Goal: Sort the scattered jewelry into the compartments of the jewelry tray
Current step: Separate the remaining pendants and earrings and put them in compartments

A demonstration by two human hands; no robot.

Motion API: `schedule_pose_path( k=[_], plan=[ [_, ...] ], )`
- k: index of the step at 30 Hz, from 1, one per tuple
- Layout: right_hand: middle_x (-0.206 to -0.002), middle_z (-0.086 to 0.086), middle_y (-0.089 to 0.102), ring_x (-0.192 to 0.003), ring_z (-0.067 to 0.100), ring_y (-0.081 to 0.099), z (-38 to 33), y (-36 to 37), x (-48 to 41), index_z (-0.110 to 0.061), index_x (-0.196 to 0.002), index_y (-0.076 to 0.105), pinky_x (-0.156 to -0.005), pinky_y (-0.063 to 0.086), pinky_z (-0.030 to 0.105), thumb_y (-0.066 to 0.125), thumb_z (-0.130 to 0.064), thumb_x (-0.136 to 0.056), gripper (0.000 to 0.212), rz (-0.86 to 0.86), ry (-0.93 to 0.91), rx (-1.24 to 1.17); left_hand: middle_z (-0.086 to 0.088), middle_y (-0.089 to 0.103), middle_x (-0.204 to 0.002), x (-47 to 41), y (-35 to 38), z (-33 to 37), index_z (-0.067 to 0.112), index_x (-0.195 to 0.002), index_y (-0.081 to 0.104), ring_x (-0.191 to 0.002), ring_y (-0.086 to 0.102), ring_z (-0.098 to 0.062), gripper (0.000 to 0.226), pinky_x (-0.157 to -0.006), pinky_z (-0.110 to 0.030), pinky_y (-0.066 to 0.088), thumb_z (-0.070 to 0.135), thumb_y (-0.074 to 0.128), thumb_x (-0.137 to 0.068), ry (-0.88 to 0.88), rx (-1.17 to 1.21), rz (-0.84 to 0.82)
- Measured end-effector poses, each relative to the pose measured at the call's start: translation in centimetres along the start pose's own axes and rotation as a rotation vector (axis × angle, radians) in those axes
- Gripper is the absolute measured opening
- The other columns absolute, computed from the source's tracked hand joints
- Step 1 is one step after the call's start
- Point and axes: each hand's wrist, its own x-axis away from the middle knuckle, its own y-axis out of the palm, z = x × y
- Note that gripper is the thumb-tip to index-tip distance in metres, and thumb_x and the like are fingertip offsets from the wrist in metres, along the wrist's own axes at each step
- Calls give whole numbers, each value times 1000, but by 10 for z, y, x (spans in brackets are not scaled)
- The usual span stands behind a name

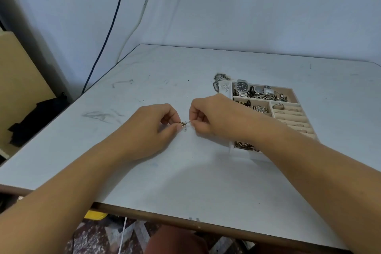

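Both hands are curled and pinching over the table (185, 175), just left of centre.
- Left hand (152, 130): thumb and forefinger tips pressed together on the dark, bronze-coloured end of a small jewelry piece (183, 123). The other fingers are folded into the palm.
- Right hand (208, 115): fingertips (195, 124) pinch the thin silvery end of the same piece, the rest curled under.
- The piece spans the short gap between the two pinches, just above the tabletop. It is too small to tell its type.

Jewelry tray (293, 91) sits at 3 o'clock from the hands, partly hidden by the right forearm.
- Far compartment: a dark-faced wristwatch (241, 86) on a steel band, next to a tangle of watches and bracelets (266, 95).
- Middle-left compartments: dark bits, then a sparkly cluster (260, 108).
- Right section: beige ring rolls (292, 118) with a ring (278, 106) in the far slot.
- Near compartment: gold-toned chains (245, 146).

Loose jewelry (221, 77) lies on the table at 11 o'clock from the tray, touching its far-left corner, with tiny glittering pieces (225, 87) beside it.
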Motion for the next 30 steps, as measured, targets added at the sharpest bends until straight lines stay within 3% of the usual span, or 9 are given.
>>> schedule_pose_path(
  k=[2,5,8,11,12,14,15,20,30],
  plan=[
    [-77,-7,64,-66,3,54,2,-8,5,-21,-86,59,-64,47,20,58,-18,-83,4,25,-14,-34,17,63,-81,-1,0,6,31,-83,60,-69,52,14,5,-63,-5,37,30,64,-86,6,29,38],
    [-75,-8,64,-67,3,55,6,-21,15,-21,-85,59,-65,47,21,58,-18,-83,4,60,0,-72,19,63,-81,-6,1,17,32,-83,61,-83,55,7,5,-67,-4,36,32,65,-86,38,56,103],
    [-76,-9,64,-71,3,58,11,-34,30,-23,-83,59,-65,47,19,59,-20,-83,3,111,8,-111,20,63,-82,-11,2,33,33,-84,61,-86,56,7,3,-68,-4,38,33,64,-86,72,70,124],
    [-79,-11,64,-77,-2,57,19,-48,48,-28,-82,58,-62,40,8,58,-27,-83,2,201,60,-124,21,63,-85,-17,6,49,34,-89,62,-88,55,8,2,-68,-3,39,35,62,-87,105,98,136],
    [-80,-13,65,-77,-2,58,23,-53,54,-30,-83,57,-66,42,10,57,-31,-83,1,233,73,-128,22,63,-87,-19,8,54,34,-91,62,-90,55,8,5,-68,-4,39,36,61,-87,115,107,130],
    [-80,-14,65,-77,2,61,33,-63,67,-30,-82,57,-70,51,27,57,-32,-82,3,287,87,-155,23,63,-91,-21,13,62,34,-97,62,-94,54,8,11,-71,-5,40,38,60,-88,137,104,102],
    [-79,-13,65,-77,4,61,37,-68,74,-28,-82,58,-70,52,28,59,-28,-82,1,304,92,-179,23,62,-94,-21,16,65,34,-100,62,-96,54,8,14,-73,-5,39,40,59,-88,153,89,84],
    [-77,-11,67,-75,1,61,59,-80,106,-25,-80,61,-64,44,8,63,-20,-82,6,342,137,-195,20,56,-107,-24,38,78,34,-109,59,-99,51,5,27,-79,-9,38,49,55,-88,228,30,-10],
    [-73,-18,63,-70,3,59,83,-59,132,-23,-77,61,-54,38,6,67,-13,-81,13,395,152,-315,23,48,-123,-26,67,92,31,-120,59,-118,41,8,41,-95,-6,32,53,45,-89,286,-27,-24]
  ],
)
